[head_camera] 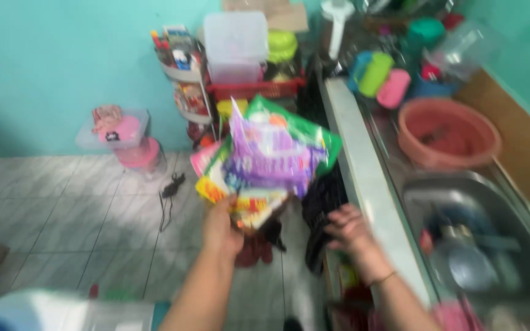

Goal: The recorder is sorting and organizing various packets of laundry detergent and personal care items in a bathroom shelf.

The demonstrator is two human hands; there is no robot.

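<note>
Tiles [81, 214] fill the left half of the frame, pale and grey-veined, with a turquoise wall [50, 55] above them. Middle left, against that wall, there's a clear box [113, 130] with something pink on it, sitting on a pink tub [139, 154]. A black cord [170, 190] lies on the floor just right of that.

Top centre is pretty cluttered: a white rack [185, 79] stuffed with small items, a clear lidded bin [235, 46] on a red basket [256, 89].

Left hand [221, 228], lower centre, is curled tight around the bottom of a bunch of packets [265, 162], held up in the middle of the frame. I count at least 3: purple in front, green behind, yellow-and-red lower down. It's all blurry, so can't tell more than the colours.

Right hand [348, 225] is just right of the bunch, not touching it. Fingers look loosely bent, reaching at some black cloth [321, 205] hanging off the counter edge. Honestly can't tell if it's gripping the cloth or only brushing it, too much motion blur.

Right side: white counter edge [363, 184] running diagonally, a red basin [449, 132] upper right, coloured cups [378, 76] above it, and a steel sink [492, 245] lower right with dishes inside.
</note>
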